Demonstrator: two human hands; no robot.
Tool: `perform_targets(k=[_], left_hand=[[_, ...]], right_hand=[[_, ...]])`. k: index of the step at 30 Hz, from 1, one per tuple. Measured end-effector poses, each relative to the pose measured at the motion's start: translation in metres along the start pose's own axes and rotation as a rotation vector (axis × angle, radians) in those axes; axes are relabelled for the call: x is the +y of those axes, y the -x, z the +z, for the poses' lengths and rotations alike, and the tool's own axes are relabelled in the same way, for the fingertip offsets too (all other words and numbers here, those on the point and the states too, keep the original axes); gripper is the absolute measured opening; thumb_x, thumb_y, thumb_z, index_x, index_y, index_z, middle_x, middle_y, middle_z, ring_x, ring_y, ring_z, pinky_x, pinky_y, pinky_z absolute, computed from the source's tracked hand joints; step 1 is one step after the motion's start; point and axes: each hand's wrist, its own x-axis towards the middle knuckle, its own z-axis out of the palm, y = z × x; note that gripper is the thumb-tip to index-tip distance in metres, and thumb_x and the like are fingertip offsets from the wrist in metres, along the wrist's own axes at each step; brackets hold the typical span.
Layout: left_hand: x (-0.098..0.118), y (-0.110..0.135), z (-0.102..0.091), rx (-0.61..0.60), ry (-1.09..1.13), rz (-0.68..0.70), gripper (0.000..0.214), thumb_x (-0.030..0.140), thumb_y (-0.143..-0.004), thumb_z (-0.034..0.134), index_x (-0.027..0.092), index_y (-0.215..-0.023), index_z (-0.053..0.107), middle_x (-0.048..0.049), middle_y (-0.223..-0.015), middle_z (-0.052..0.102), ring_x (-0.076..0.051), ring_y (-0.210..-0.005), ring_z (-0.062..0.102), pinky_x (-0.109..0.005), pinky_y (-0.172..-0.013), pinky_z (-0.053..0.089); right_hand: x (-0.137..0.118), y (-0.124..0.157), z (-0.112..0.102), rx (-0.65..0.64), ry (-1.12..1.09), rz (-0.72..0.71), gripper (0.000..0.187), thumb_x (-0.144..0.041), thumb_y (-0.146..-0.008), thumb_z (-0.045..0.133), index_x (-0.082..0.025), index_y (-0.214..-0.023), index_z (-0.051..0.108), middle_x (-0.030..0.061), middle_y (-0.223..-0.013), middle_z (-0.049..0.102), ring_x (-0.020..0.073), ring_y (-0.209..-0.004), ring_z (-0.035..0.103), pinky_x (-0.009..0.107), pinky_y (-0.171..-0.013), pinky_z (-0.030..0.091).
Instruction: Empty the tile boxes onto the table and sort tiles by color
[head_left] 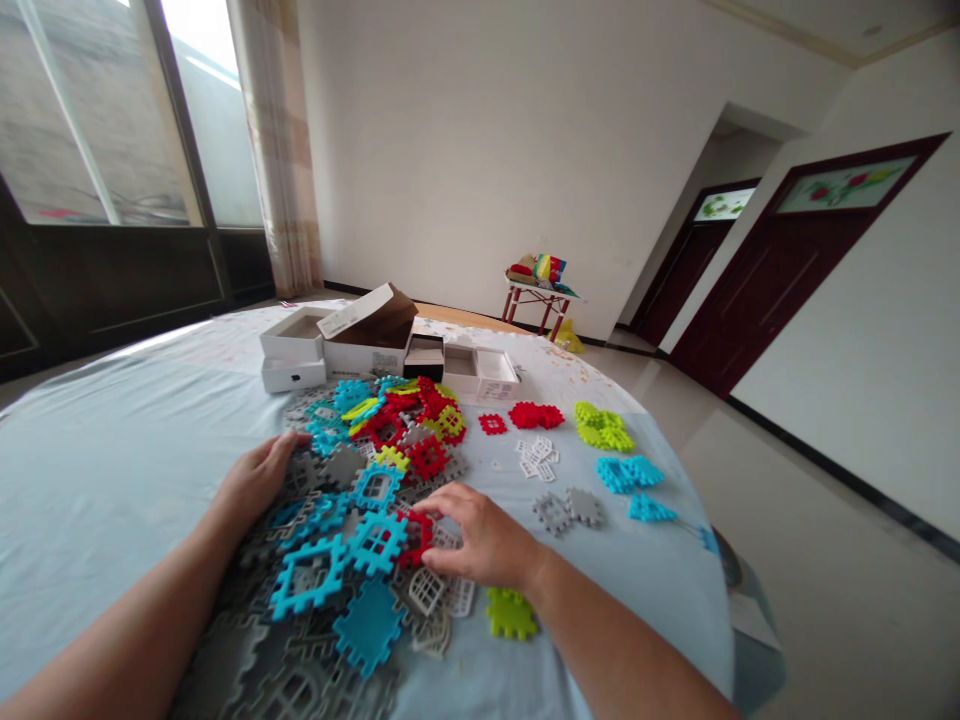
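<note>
A heap of interlocking plastic building tiles in grey, blue, red, yellow-green and white lies in front of me. My left hand rests against the heap's left side beside grey tiles, fingers stretched out and partly hidden, with no tile visible in it. My right hand is at the heap's right side, thumb and fingers curled around the edges of a red window-frame tile. That tile lies partly under a blue window tile. White window inserts sit just below the right hand.
To the right lie sorted groups: red tiles, white windows, grey tiles, green tiles and blue tiles. One green tile is near my right wrist. Open boxes stand behind the heap.
</note>
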Motion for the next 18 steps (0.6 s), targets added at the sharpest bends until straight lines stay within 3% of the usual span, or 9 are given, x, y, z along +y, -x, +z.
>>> perform_targets(k=[3,5,11,15,18], left_hand=[[-0.002,-0.002,0.001,0.003,-0.001,-0.001,0.058,0.054,-0.076,0.031,0.015,-0.099,0.067,-0.0068,-0.099,0.068,-0.026,-0.095,0.060,-0.036,-0.092,0.042],[-0.004,-0.003,0.002,0.003,0.004,0.004,0.058,0.055,-0.076,0.031,0.015,-0.098,0.067,-0.0068,-0.099,0.068,-0.025,-0.095,0.060,-0.035,-0.092,0.042],[-0.006,-0.004,0.002,0.006,0.018,0.014,0.057,0.054,-0.075,0.032,0.014,-0.097,0.067,-0.0078,-0.103,0.067,-0.025,-0.100,0.059,-0.035,-0.095,0.040],[-0.004,-0.003,0.001,0.004,0.022,0.018,0.058,0.054,-0.075,0.031,0.014,-0.097,0.067,-0.0086,-0.103,0.067,-0.026,-0.100,0.059,-0.036,-0.095,0.040],[-0.004,-0.003,0.001,0.003,0.024,0.026,0.058,0.054,-0.075,0.031,0.014,-0.097,0.067,-0.0093,-0.106,0.066,-0.026,-0.102,0.058,-0.036,-0.097,0.039]], right_hand=[[0.001,0.006,-0.024,-0.033,-0.004,0.013,0.048,-0.022,-0.070,0.066,-0.025,-0.117,0.055,0.0036,-0.110,0.057,0.0152,-0.097,0.055,0.028,-0.088,0.043],[0.011,0.010,-0.040,0.014,0.024,0.077,0.046,-0.022,-0.070,0.066,-0.026,-0.115,0.057,0.0027,-0.107,0.057,0.0137,-0.089,0.056,0.028,-0.084,0.044],[0.074,0.001,-0.063,0.362,0.171,0.360,0.043,-0.027,-0.067,0.067,-0.018,-0.109,0.060,0.0048,-0.095,0.058,0.0133,-0.073,0.055,0.029,-0.072,0.047],[0.110,-0.025,-0.067,0.577,0.257,0.448,0.045,-0.032,-0.067,0.067,-0.014,-0.107,0.059,0.0096,-0.099,0.059,0.0153,-0.073,0.056,0.033,-0.076,0.047],[0.127,-0.038,-0.065,0.670,0.319,0.504,0.047,-0.033,-0.066,0.068,-0.014,-0.108,0.058,0.0118,-0.100,0.058,0.0175,-0.076,0.057,0.036,-0.080,0.046]])
